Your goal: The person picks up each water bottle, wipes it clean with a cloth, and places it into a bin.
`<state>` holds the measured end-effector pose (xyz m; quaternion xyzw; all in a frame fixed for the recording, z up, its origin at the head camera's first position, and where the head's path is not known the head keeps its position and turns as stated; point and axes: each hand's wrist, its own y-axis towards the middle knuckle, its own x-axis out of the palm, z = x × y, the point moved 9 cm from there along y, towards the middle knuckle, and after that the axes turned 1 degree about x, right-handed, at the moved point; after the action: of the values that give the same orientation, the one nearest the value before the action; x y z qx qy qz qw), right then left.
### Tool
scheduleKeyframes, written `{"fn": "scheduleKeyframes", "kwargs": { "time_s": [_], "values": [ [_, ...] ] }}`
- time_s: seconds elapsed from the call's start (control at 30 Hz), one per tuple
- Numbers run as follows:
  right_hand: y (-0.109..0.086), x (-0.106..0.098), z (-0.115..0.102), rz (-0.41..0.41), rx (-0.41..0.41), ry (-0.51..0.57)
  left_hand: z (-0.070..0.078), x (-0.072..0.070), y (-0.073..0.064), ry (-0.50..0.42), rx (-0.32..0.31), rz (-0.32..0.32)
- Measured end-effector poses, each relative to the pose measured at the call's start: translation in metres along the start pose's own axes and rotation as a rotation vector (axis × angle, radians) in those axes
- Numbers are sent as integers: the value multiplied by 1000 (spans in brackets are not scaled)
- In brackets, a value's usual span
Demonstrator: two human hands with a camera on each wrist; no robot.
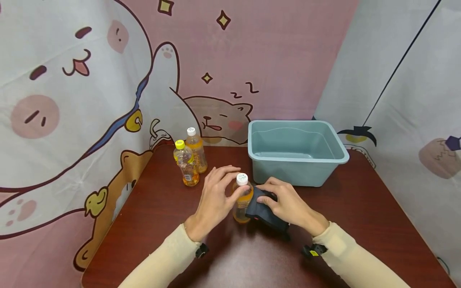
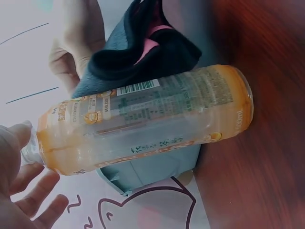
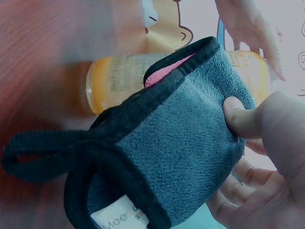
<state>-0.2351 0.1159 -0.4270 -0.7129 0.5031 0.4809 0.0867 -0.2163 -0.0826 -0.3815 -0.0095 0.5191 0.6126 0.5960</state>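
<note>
A plastic bottle (image 1: pixel 242 204) with a white cap and an orange label stands upright on the table. My left hand (image 1: pixel 215 196) pinches it near the cap, thumb on one side and fingers on the other. Folded in my right hand (image 1: pixel 289 202) is a dark grey cleaning cloth (image 3: pixel 186 138) with black edging, a hanging loop and a white tag; a pink underside shows at its fold. Thumb and fingers grip the cloth, which lies against the bottle's side in the left wrist view.
A blue-green plastic tub (image 1: pixel 299 172) stands at the back right, close behind my right hand. To the back left are two more bottles, one with a yellow cap (image 1: pixel 186 166) and one with a white cap (image 1: pixel 196 152). A printed curtain (image 1: pixel 281 60) hangs behind the dark red table (image 1: pixel 151 224).
</note>
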Motion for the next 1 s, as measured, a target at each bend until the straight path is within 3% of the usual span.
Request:
{"fn": "scheduleKeyframes", "kwargs": {
  "time_s": [0.53, 1.0],
  "values": [
    [11, -31, -24, 148, -62, 62, -2, 1, 1, -3, -17, -14],
    [17, -22, -24, 45, -19, 21, -2, -1, 2, -19, -8, -5]
  ]
}}
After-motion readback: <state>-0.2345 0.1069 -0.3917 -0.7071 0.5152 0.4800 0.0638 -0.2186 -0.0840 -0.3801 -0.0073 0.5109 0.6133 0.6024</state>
